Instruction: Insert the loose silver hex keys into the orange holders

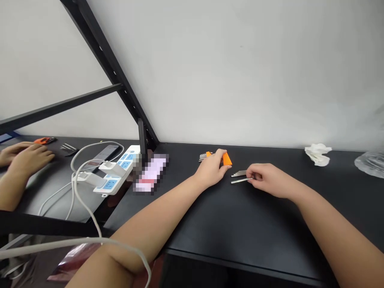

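Both forearms outstretched, right hand (265, 178) pinching hex keys (239, 176).

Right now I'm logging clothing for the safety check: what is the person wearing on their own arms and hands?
Nothing shows on either. The left hand and right hand are bare: no gloves, rings, watch or wristband in view. Both forearms are uncovered to the picture's edge, with no sleeve in view.
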The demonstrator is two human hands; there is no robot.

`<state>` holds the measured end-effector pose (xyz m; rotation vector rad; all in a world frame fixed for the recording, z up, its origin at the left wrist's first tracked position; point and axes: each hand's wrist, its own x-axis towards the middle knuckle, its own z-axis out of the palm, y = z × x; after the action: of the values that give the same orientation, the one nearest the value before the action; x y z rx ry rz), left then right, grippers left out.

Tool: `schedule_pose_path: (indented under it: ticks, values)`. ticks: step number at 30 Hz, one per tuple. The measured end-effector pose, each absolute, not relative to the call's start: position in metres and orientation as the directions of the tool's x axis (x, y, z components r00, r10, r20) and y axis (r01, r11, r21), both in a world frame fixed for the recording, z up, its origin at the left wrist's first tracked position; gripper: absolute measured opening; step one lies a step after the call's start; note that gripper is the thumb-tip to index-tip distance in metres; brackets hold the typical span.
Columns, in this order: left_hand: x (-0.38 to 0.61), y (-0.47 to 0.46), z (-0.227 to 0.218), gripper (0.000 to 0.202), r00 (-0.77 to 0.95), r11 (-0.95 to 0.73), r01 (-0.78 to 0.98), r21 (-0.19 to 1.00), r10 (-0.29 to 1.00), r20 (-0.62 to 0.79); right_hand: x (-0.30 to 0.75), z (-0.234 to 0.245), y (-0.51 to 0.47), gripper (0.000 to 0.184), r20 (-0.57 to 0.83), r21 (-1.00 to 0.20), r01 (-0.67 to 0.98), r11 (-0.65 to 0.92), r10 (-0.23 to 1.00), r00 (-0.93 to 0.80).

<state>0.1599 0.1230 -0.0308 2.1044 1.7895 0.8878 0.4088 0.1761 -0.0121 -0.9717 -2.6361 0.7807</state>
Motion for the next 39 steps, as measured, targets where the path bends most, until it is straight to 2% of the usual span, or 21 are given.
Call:
schedule_pose_path:
  ticks: [3, 5, 7, 12, 23, 34, 39]
  values:
    - [0.1603, 0.1229, -0.031, 0.049, 0.064, -0.212, 0.801, 0.559, 0.96, 0.272, 0.4135, -0.0082, 0.1808, 0.014, 0.178, -0.593, 0.525, 0.61, 0.735, -0.654]
    - [0.1613, 0.1228, -0.031, 0.048, 0.08, -0.223, 0.797, 0.561, 0.96, 0.268, 0.4137, -0.0075, 0.1823, 0.018, 0.28, -0.597, 0.494, 0.632, 0.741, -0.61]
    - [0.1622, 0.1226, -0.0311, 0.048, 0.099, -0.24, 0.79, 0.564, 0.958, 0.268, 0.4124, -0.0078, 0.1818, 0.02, 0.326, -0.603, 0.459, 0.652, 0.727, -0.604]
    - [0.1627, 0.1217, -0.0315, 0.048, 0.127, -0.268, 0.79, 0.551, 0.951, 0.281, 0.4094, -0.0088, 0.1777, 0.025, 0.364, -0.574, 0.411, 0.709, 0.67, -0.648]
    - [0.1634, 0.1199, -0.0298, 0.048, 0.124, -0.274, 0.764, 0.584, 0.951, 0.284, 0.4153, -0.008, 0.1819, 0.024, 0.451, -0.528, 0.409, 0.744, 0.654, -0.608]
    - [0.1647, 0.1168, -0.0269, 0.048, 0.118, -0.276, 0.752, 0.598, 0.95, 0.289, 0.4187, -0.0084, 0.1839, 0.023, 0.457, -0.519, 0.416, 0.746, 0.654, -0.602]
    - [0.1642, 0.1173, -0.026, 0.045, 0.151, -0.295, 0.769, 0.567, 0.946, 0.287, 0.4179, -0.0057, 0.1824, 0.024, 0.439, -0.527, 0.408, 0.745, 0.65, -0.62]
